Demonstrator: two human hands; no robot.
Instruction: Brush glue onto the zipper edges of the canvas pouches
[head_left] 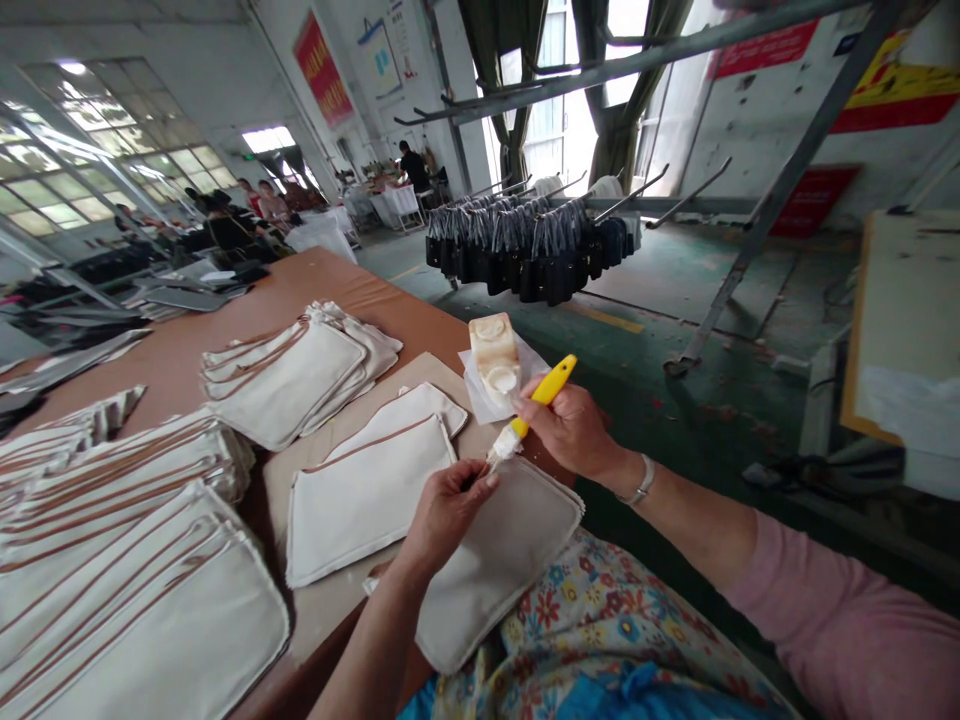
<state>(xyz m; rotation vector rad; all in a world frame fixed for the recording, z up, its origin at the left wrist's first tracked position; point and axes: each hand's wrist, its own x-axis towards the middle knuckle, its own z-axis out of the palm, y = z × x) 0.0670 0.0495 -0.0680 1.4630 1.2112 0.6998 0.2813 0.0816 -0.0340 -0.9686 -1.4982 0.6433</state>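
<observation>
Brown-topped worktable extends from the near left toward the back of a workshop, with a rack of dark hanging goods beyond its right side. Stacked cream fabric pieces with brown trim lie on the left part of the worktable.

Right hand: closed around the yellow handle of a flat paintbrush. The long axis of the paintbrush runs diagonally, handle end up and to the right, bristle end down and to the left. White paste coats the bristles, which are at the upper edge of the near fabric panel, just beside the left fingertips.

Left hand: thumb and fingers pinched together on the upper edge of the near fabric panel. This panel slopes over the table edge and the floral apron. Its main face lies below the bristles, on the wearer's side. Of the two hands, the left is nearer to the bristle tip; the right is nearer to the handle end.

Paste container: beyond the bristles, close to the right fingers, on a white sheet. Another trimmed panel lies flat to the left of the near fabric panel.
</observation>
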